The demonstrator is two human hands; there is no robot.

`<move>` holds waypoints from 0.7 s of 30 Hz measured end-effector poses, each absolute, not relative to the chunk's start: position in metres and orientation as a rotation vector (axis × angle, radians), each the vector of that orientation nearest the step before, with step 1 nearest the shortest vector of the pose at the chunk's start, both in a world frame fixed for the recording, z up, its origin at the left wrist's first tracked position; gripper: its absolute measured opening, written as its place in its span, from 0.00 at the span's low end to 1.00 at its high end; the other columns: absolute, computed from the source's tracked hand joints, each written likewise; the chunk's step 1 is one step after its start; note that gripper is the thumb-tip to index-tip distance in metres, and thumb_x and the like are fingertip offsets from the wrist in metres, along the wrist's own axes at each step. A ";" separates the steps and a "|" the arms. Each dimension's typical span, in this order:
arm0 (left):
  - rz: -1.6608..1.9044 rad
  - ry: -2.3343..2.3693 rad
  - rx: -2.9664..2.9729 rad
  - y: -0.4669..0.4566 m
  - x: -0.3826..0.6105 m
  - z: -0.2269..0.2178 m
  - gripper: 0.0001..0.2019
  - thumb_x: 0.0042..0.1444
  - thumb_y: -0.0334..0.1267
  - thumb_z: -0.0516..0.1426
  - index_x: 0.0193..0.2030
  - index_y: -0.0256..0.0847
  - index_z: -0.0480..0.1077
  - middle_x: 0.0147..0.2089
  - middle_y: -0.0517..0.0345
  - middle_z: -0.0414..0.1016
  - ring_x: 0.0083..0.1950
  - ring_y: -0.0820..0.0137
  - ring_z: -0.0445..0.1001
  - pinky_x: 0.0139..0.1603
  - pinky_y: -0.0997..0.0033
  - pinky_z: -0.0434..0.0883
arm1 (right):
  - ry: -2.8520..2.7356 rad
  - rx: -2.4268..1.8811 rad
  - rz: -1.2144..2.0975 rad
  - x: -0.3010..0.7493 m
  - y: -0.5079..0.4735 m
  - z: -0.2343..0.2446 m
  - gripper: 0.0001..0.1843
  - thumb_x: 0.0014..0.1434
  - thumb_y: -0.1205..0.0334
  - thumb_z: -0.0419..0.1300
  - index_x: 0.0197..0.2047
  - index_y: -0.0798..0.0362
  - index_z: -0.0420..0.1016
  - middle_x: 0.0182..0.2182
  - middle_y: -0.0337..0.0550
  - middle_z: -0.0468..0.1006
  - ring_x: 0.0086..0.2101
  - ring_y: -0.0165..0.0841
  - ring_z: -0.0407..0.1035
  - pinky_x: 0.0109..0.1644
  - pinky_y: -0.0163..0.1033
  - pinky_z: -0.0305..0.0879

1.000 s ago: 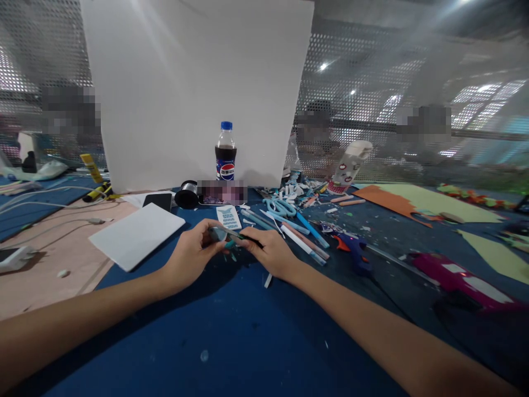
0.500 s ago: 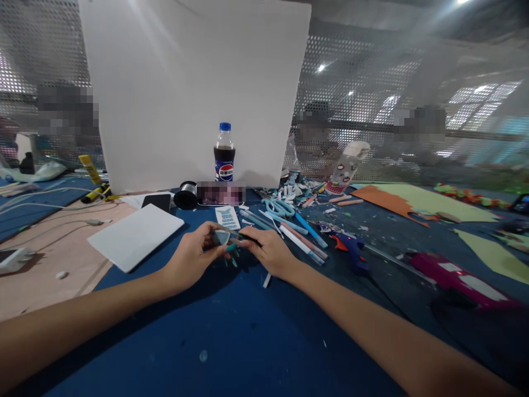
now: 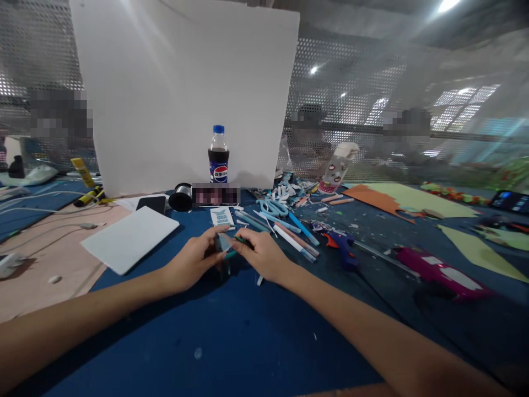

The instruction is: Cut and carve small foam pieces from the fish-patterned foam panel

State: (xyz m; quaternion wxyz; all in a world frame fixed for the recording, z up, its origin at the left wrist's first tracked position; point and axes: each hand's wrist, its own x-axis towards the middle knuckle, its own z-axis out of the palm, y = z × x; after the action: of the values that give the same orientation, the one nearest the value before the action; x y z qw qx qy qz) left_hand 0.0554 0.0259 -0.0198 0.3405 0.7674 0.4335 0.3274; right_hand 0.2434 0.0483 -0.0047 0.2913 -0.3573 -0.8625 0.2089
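Note:
My left hand (image 3: 192, 262) is closed, its thumb and fingers pinching a small pale blue-grey piece (image 3: 224, 242) with teal edging. Its exact kind is hard to make out. Opposite it, my right hand (image 3: 264, 255) is closed round a thin dark stick-like tool (image 3: 243, 240), mostly hidden by the fingers. The tool's end is close to the pale piece; whether they touch I cannot tell. Just beyond the hands lies a white card (image 3: 222, 216) with blue printed shapes. A small white strip (image 3: 260, 280) lies below my right hand.
Behind stand a cola bottle (image 3: 219, 157) and a white board (image 3: 185, 88). A wire spool (image 3: 181, 197) and white sheet (image 3: 131, 238) lie left. On the right are markers (image 3: 303, 227), blue scissors (image 3: 273, 208), paper scraps, a blue glue gun (image 3: 343, 248) and a magenta glue gun (image 3: 442, 273).
The camera view has turned slightly right, so the scene sits farther left. The pale piece has tilted between my fingers, and its hanging teal parts are less visible. Both hands remain close together.

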 end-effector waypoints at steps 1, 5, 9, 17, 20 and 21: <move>0.825 1.111 2.017 0.026 0.055 -0.020 0.23 0.56 0.38 0.51 0.58 0.37 0.54 0.28 0.60 0.72 0.28 0.72 0.71 0.31 0.73 0.68 | -2.315 -0.942 0.548 0.242 0.047 -0.005 0.19 0.62 0.50 0.47 0.27 0.55 0.64 0.17 0.34 0.58 0.19 0.25 0.54 0.24 0.31 0.45; 0.803 1.082 2.070 0.026 0.055 -0.021 0.21 0.56 0.37 0.51 0.57 0.38 0.57 0.27 0.61 0.72 0.27 0.72 0.70 0.29 0.74 0.67 | -2.332 -0.876 0.541 0.241 0.045 -0.006 0.19 0.63 0.53 0.46 0.26 0.55 0.63 0.17 0.33 0.57 0.19 0.25 0.54 0.24 0.31 0.46; 0.823 1.099 2.091 0.023 0.055 -0.018 0.23 0.56 0.36 0.49 0.59 0.37 0.54 0.24 0.63 0.71 0.25 0.73 0.70 0.30 0.74 0.67 | -2.313 -0.842 0.518 0.242 0.046 -0.008 0.16 0.64 0.55 0.44 0.30 0.54 0.65 0.20 0.35 0.63 0.21 0.26 0.57 0.25 0.31 0.48; 0.889 1.074 2.189 0.025 0.059 -0.017 0.05 0.51 0.36 0.55 0.33 0.40 0.71 0.37 0.54 0.75 0.40 0.65 0.73 0.41 0.68 0.69 | -2.379 -0.824 0.463 0.238 0.042 -0.011 0.15 0.61 0.60 0.48 0.25 0.54 0.64 0.18 0.36 0.63 0.20 0.25 0.56 0.25 0.32 0.47; 0.932 1.095 2.179 0.027 0.057 -0.018 0.04 0.51 0.35 0.55 0.32 0.40 0.71 0.37 0.54 0.74 0.42 0.65 0.72 0.43 0.68 0.68 | -2.377 -0.849 0.432 0.238 0.041 -0.011 0.11 0.61 0.63 0.48 0.29 0.54 0.65 0.20 0.37 0.66 0.21 0.26 0.59 0.26 0.32 0.47; 0.948 1.136 2.137 0.027 0.057 -0.018 0.05 0.51 0.35 0.55 0.35 0.40 0.70 0.33 0.56 0.74 0.37 0.67 0.72 0.39 0.69 0.69 | -2.354 -0.878 0.407 0.238 0.042 -0.011 0.12 0.62 0.61 0.48 0.29 0.54 0.65 0.20 0.37 0.65 0.21 0.26 0.59 0.26 0.32 0.47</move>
State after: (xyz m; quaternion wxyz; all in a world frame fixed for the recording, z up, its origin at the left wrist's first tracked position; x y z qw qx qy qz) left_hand 0.0566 0.0269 -0.0183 0.2677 0.7922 0.4209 0.3515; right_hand 0.2383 0.0420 -0.0105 0.2940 -0.3297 -0.8840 0.1531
